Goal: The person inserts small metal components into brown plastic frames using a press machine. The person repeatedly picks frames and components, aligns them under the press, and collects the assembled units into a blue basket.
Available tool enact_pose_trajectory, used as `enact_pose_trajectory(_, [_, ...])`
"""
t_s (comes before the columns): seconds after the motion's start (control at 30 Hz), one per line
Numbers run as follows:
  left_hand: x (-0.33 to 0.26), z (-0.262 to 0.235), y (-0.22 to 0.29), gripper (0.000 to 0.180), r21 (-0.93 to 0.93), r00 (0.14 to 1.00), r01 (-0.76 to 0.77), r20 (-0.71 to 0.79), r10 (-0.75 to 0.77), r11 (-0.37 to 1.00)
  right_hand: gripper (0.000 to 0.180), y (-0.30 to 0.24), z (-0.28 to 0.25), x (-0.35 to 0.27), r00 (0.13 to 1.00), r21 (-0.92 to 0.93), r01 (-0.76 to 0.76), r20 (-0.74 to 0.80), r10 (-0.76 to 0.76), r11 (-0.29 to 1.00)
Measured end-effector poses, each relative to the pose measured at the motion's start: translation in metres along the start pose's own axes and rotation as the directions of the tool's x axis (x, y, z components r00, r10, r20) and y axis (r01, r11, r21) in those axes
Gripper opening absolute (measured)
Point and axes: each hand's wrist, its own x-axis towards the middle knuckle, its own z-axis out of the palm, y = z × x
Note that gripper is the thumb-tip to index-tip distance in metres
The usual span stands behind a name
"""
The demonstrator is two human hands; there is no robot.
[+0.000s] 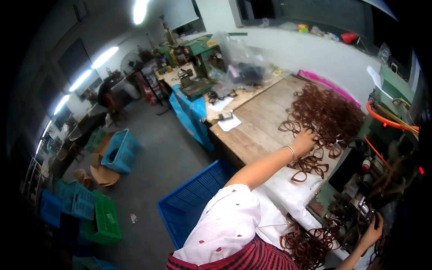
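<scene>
My left hand point(304, 141) reaches out over the wooden tabletop, its fingers bent down onto the near edge of a large heap of brown eyeglass frames point(325, 108). It appears to pinch one frame, partly hidden by the fingers. More loose eyeglass frames point(310, 167) lie just below that wrist. At the lower right, my right hand point(372, 230) is curled against the metal working part of a green machine point(351, 202); what its fingers hold is too dark to make out. Beside it, nearer to me, lies another pile of brown eyeglass frames point(308, 245).
A white sack point(292, 186) lies between the table and the machine. Orange hose point(387, 119) loops beside the machine. A blue crate point(180, 209) stands left of my arm. Green machines point(198, 85) and plastic bags point(238, 58) occupy the far bench. Several crates point(119, 150) stand on the floor.
</scene>
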Motion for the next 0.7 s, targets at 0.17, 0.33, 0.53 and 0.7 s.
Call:
enact_pose_trajectory(0.17, [-0.027, 0.007, -0.010, 0.017, -0.337, 0.995, 0.040, -0.076, -0.070, 0.941, 0.024, 0.017, -0.047, -0.044, 0.992, -0.421, -0.042, -0.126, -0.012, 0.906])
enact_pose_trajectory(0.33, [-0.012, -0.029, 0.018, 0.022, -0.598, 0.948, 0.136, -0.154, -0.280, 0.790, 0.038, -0.030, -0.076, -0.085, 0.982, -0.400, -0.083, -0.190, 0.006, 0.913])
enact_pose_trajectory(0.53, [0.020, -0.038, 0.086, 0.021, -0.949, 0.830, 0.240, 0.092, -0.550, 0.203, 0.018, -0.094, -0.023, -0.030, 0.995, 0.042, 0.101, -0.021, -0.100, 0.994])
enact_pose_trajectory(0.7, [-0.032, -0.058, 0.116, 0.013, -0.968, 0.755, 0.187, 0.250, -0.606, -0.166, 0.057, -0.115, 0.035, -0.023, 0.998, 0.315, -0.013, -0.053, 0.032, 0.949])
